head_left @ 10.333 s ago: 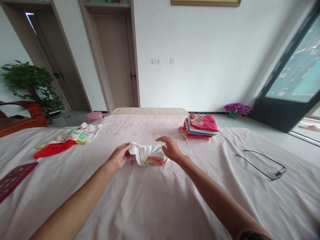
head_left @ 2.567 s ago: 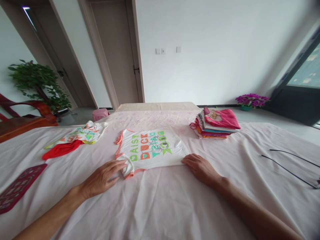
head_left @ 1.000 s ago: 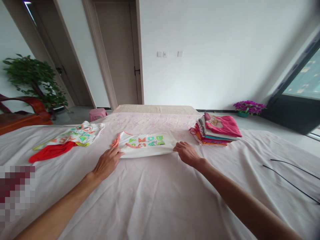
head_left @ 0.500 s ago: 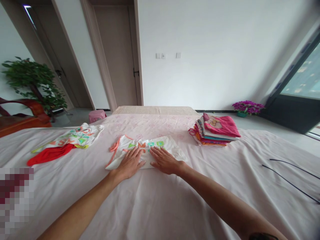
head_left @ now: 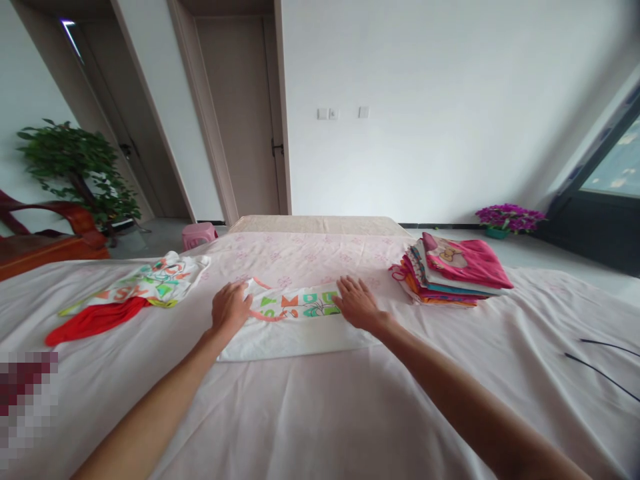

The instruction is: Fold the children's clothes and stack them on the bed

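A white child's T-shirt (head_left: 300, 341) lies folded lengthwise on the pink-patterned cloth, its coral-trimmed collar to the left and coloured letters facing up. At the collar end, my left hand (head_left: 231, 308) has its fingers bent down and closed on the shirt's edge; the fingertips are partly hidden. My right hand (head_left: 357, 303) rests with fingers spread over the hem end, beside the printed letters. To the left lies another white printed shirt (head_left: 167, 275) with a red garment (head_left: 97, 319) against it. A stack of folded clothes (head_left: 453, 270), pink on top, stands to the right.
The cloth (head_left: 310, 420) covers the wide surface in front of me. Two dark cords (head_left: 603, 373) lie at the right. Beyond are a pink stool (head_left: 199, 235), a wooden armchair (head_left: 60, 233), a leafy plant (head_left: 75, 160) and purple flowers (head_left: 510, 217).
My hands have moved apart, the left to the collar end and the right towards the hem. The shirt's near edge now reaches closer to me, and more of the print shows.
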Demonstrator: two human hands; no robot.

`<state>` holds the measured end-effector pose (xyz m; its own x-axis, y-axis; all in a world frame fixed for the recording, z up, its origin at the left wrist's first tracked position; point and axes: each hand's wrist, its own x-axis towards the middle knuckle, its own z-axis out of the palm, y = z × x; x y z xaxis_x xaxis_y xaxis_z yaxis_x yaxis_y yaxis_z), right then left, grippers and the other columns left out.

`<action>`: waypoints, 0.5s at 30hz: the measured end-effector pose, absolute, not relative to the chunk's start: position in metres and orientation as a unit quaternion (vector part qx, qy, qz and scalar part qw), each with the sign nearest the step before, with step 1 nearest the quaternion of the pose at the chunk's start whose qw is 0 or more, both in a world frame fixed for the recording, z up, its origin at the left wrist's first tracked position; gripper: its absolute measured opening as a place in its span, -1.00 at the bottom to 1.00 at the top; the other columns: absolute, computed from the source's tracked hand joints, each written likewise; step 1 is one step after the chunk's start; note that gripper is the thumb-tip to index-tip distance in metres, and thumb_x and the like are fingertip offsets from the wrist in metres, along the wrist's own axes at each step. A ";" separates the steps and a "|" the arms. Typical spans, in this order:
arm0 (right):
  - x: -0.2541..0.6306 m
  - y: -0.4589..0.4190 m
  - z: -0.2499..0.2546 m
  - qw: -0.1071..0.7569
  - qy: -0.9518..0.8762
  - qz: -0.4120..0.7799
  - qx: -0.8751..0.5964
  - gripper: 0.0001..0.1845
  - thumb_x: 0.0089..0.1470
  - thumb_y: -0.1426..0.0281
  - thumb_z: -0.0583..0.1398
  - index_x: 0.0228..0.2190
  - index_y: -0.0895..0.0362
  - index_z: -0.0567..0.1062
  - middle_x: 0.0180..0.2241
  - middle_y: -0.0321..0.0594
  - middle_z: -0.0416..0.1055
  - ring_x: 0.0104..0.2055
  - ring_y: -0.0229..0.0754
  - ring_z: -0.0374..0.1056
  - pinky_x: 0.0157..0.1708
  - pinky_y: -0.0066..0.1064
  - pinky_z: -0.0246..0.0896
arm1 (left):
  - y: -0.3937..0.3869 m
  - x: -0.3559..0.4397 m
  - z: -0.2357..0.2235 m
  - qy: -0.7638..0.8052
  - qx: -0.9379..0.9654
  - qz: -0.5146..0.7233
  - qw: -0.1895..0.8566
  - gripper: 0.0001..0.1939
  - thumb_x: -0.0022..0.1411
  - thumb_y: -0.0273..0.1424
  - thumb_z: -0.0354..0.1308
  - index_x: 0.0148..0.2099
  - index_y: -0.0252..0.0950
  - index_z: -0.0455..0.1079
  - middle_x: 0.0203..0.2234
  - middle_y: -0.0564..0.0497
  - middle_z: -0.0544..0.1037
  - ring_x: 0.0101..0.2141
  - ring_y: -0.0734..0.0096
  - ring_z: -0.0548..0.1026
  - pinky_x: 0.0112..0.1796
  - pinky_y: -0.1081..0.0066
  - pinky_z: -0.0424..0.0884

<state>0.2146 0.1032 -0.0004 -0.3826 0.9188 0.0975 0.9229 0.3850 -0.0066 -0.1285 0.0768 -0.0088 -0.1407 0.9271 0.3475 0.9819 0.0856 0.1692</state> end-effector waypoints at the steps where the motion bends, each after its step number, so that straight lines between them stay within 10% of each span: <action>1: 0.201 0.102 0.000 0.058 -0.853 -0.023 -0.518 -0.32 0.34 0.13 -0.19 0.32 0.27 0.09 0.37 0.05 -0.07 0.42 0.03 -0.22 0.34 -0.01 -0.37 | 0.088 -0.129 -0.006 -0.743 -0.637 -0.189 0.072 -0.60 0.30 -0.31 -0.03 0.12 -0.26 0.40 0.09 -0.13 0.48 0.11 0.22 0.38 0.13 0.31 0.21; 8: 0.157 0.118 -0.018 0.053 -0.915 0.040 -0.397 -0.27 0.33 0.03 -0.22 0.34 0.19 0.03 0.39 -0.08 -0.12 0.42 -0.01 -0.21 0.34 -0.04 -0.33 | 0.141 -0.141 -0.018 -0.812 -0.556 -0.172 0.034 -0.57 0.20 -0.19 0.07 0.03 -0.29 0.46 -0.02 -0.32 0.50 0.00 -0.12 0.43 -0.08 0.11 0.36; 15: 0.182 0.147 -0.042 0.070 -0.866 0.009 -0.495 -0.24 0.32 0.01 -0.18 0.36 0.20 -0.02 0.39 -0.05 -0.16 0.42 0.03 -0.25 0.34 0.00 -0.40 | 0.153 -0.159 -0.020 -0.843 -0.507 -0.179 -0.018 -0.64 0.28 -0.19 -0.06 -0.04 -0.22 0.43 -0.09 -0.19 0.57 -0.08 0.02 0.51 -0.18 0.23 0.38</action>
<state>0.1820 0.1475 -0.0416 -0.4996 0.8590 0.1120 0.8565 0.5092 -0.0846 -0.1590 0.1534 -0.0200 -0.4854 0.8613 0.1502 0.8482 0.4222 0.3197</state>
